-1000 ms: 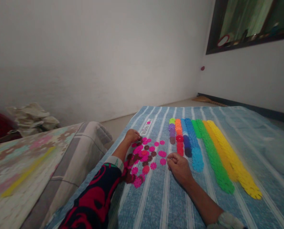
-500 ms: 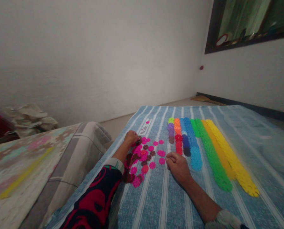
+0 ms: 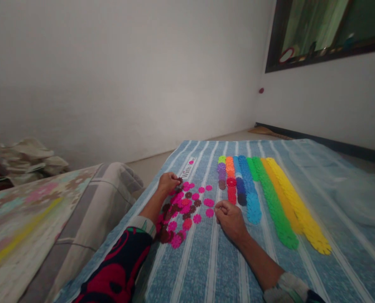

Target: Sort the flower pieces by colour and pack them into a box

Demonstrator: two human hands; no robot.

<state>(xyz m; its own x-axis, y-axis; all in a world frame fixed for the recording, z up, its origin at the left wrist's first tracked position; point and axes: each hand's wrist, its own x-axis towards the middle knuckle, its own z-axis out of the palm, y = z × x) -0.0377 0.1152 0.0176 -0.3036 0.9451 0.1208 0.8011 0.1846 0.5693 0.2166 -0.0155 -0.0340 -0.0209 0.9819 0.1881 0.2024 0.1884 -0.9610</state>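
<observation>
My left hand [image 3: 169, 182] pinches a brown flower-shaped disc [image 3: 180, 180] at the far edge of a loose pile. In that pile lie pink discs [image 3: 176, 240], brown discs [image 3: 164, 236] and a few coral discs [image 3: 187, 223]. My right hand [image 3: 230, 218] rests on the cloth right of the pile, fingers curled together beside a pink disc [image 3: 209, 213]. Whatever those fingers may hold is hidden. Beyond it, overlapping discs lie in rows by colour: purple [image 3: 221, 168], red [image 3: 232, 195], blue [image 3: 254, 208], green [image 3: 277, 219] and yellow [image 3: 307, 214].
A blue striped cloth [image 3: 200, 269] with printed lettering [image 3: 187, 169] covers the table. Clear plastic [image 3: 360, 198] lies at the right. On the left stands a bed-like surface [image 3: 80, 235] with a patterned cover. Walls and a window [image 3: 320, 29] lie behind.
The view has shifted slightly, so everything sits a little further left. My left hand has drawn slightly away from the pile, its brown disc now plainer. My right hand stays nearly in place.
</observation>
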